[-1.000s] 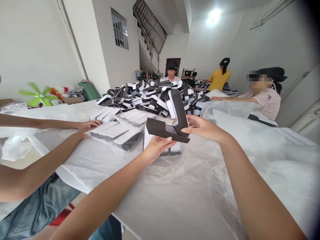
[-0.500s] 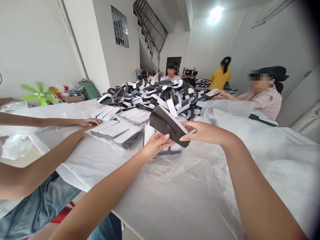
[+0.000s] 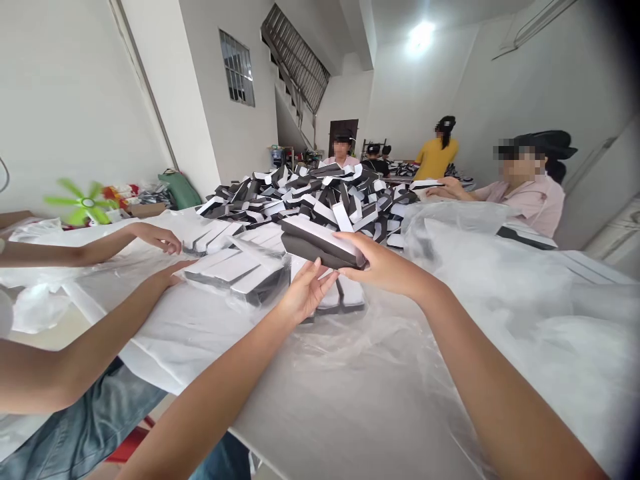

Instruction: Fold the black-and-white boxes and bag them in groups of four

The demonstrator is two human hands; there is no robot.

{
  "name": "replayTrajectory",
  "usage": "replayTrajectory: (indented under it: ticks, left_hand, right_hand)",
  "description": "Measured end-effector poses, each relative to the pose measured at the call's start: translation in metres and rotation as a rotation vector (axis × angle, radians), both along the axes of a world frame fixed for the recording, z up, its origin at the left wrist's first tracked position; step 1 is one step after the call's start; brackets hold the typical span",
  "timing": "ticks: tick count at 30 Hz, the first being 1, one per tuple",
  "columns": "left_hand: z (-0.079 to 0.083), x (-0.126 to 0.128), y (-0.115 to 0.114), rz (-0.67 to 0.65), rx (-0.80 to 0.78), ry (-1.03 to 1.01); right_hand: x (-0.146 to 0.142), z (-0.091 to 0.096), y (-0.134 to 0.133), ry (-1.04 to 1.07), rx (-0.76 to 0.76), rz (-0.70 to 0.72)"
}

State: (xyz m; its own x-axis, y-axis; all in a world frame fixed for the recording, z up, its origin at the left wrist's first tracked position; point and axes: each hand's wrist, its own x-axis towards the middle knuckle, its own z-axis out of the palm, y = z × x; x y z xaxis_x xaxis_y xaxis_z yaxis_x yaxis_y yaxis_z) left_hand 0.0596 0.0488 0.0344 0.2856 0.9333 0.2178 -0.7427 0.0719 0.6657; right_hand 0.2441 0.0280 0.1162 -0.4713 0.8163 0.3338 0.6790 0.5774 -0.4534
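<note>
A folded black-and-white cardboard box [image 3: 313, 243] is held up over the table, its black side towards me and its white face on top. My right hand [image 3: 367, 260] is closed round its right end, thumb below and fingers along the top. Under the middle of the box, my left hand [image 3: 309, 290] supports its lower edge with the thumb and fingertips. Just beneath and behind my hands lie white-topped boxes [image 3: 345, 297] in a row on clear plastic. Left of them is a plastic-wrapped pack [image 3: 235, 270] of similar boxes.
A large heap of black-and-white boxes [image 3: 300, 190] covers the table's far side. Crumpled clear plastic [image 3: 475, 267] spreads to the right. A neighbour's hands [image 3: 157, 237] rest near the packs at left. A person in pink [image 3: 535, 187] sits at right, and a green fan [image 3: 83, 201] stands behind.
The box has turned from slanting to nearly level and moved slightly left. My right hand has shifted left with its end. The neighbour's far hand has lifted away from the packs.
</note>
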Motion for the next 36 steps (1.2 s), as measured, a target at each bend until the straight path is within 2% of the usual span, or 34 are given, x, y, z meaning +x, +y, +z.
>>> replayTrajectory:
  ticks: [5,11,20,23,26,30,33,36]
  left_hand:
    - [0.008,-0.007,0.000,-0.037,-0.117,-0.063]
    - [0.012,-0.016,0.006,0.082,-0.208,-0.114]
    - [0.009,-0.016,0.008,0.064,-0.154,-0.144]
    - [0.009,-0.015,0.007,0.050,-0.062,-0.064]
    - [0.009,-0.011,0.001,0.040,0.172,0.263]
    - [0.003,0.003,-0.022,0.122,0.690,1.030]
    - [-0.009,0.020,-0.041,0.209,1.016,1.443]
    - [-0.022,0.032,-0.049,0.262,1.095,1.656]
  right_hand:
    - [0.004,0.003,-0.004,-0.109,0.022,-0.007]
    - [-0.010,0.001,-0.013,-0.172,0.016,0.017]
    - [-0.016,0.002,-0.019,-0.131,0.116,-0.064]
    - [-0.014,0.007,-0.020,-0.113,0.174,-0.123]
    - [-0.005,0.024,-0.026,-0.013,0.317,-0.263]
    - [0.016,0.057,-0.039,0.045,0.407,-0.440]
    - [0.035,0.068,-0.054,-0.140,0.371,-0.463]
    - [0.058,0.060,-0.080,-0.378,0.276,-0.481]
